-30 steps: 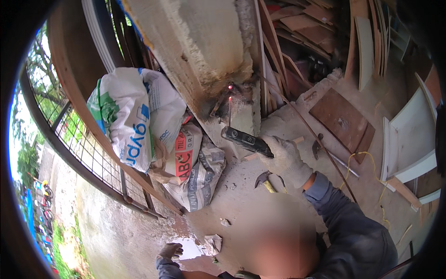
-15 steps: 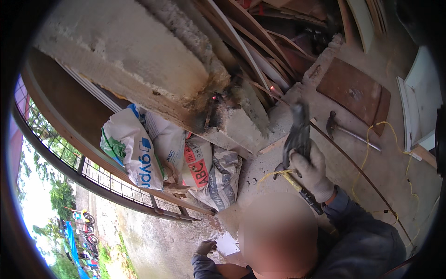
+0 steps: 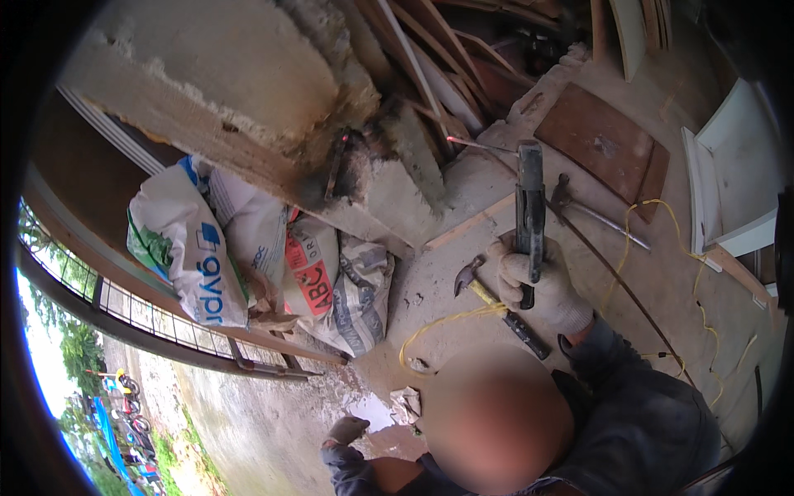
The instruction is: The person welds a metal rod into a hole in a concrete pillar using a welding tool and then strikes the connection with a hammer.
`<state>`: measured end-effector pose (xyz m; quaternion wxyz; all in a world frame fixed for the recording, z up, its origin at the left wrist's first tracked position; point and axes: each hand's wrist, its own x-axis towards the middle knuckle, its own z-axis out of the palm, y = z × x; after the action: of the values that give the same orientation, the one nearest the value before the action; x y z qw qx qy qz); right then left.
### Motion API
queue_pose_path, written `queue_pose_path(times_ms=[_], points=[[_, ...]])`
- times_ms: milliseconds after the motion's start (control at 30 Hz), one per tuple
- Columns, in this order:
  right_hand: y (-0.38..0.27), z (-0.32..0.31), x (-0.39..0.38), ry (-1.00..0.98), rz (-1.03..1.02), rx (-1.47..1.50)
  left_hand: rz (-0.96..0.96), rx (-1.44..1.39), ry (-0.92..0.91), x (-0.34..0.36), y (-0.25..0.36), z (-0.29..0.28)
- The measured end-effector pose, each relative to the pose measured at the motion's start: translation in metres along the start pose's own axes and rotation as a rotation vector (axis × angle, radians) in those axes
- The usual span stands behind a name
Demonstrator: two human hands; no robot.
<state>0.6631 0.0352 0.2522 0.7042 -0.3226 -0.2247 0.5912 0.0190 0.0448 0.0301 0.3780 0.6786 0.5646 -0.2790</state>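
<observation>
My right hand, in a pale knitted glove, is wrapped round a dark hammer held up with its head toward me. Under it on the concrete lies a second hammer with a yellow and black handle and yellow cord looped by it. At the lower left my left hand, in a grey glove, is curled closed; what its fingers hold, if anything, is hidden. It is nearest a wet patch of floor. A thin rod with a glowing red tip shows beyond the raised hammer.
A scorched concrete block holds a glowing bar. Printed sacks lean beside it along a mesh railing. Rightward are a third hammer, a brown board, a long thin rod and yellow cord.
The surroundings have shifted leftward and slightly up in view. The hammer in my right hand was blurred and slanted; it now stands upright and sharper. Both hands remain closed.
</observation>
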Motion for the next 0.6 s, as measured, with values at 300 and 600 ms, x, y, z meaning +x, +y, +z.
queue_pose_path(times_ms=[300,600], points=[[-0.077,0.003,-0.035,0.042,-0.444,-0.727,0.188,-0.209,0.358,0.002,0.132,-0.062],[-0.183,0.092,-0.052,0.145,-0.039,-0.475,0.373,0.319,-0.168,-0.074,0.207,0.007]])
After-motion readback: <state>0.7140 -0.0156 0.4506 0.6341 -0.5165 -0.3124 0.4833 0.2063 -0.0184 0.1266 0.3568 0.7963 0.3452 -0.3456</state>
